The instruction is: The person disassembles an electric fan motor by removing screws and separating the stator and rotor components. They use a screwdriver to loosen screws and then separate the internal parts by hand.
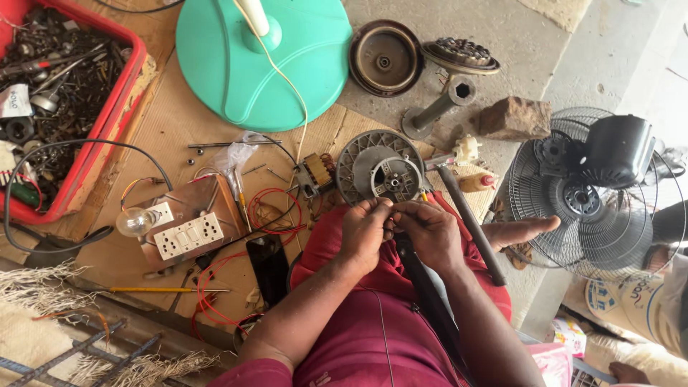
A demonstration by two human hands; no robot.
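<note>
My left hand (367, 231) and my right hand (428, 231) meet fingertip to fingertip above my lap, pinching something small that the fingers hide. A yellow tip (423, 196) pokes out just above my right hand. Directly beyond the fingers lies a round grey motor cover (380, 168) with a dark hub, on cardboard (179, 115). A dark strap or cable (430, 301) runs down from under my hands over my maroon trousers.
A red bin (107, 115) of metal scrap stands far left. A green fan base (265, 57), a wooden switch board (190, 222) with a bulb, red wires (276, 211), a phone (269, 265), a black pipe (469, 222), a fan cage with motor (598, 190) and a brick (514, 118) surround me.
</note>
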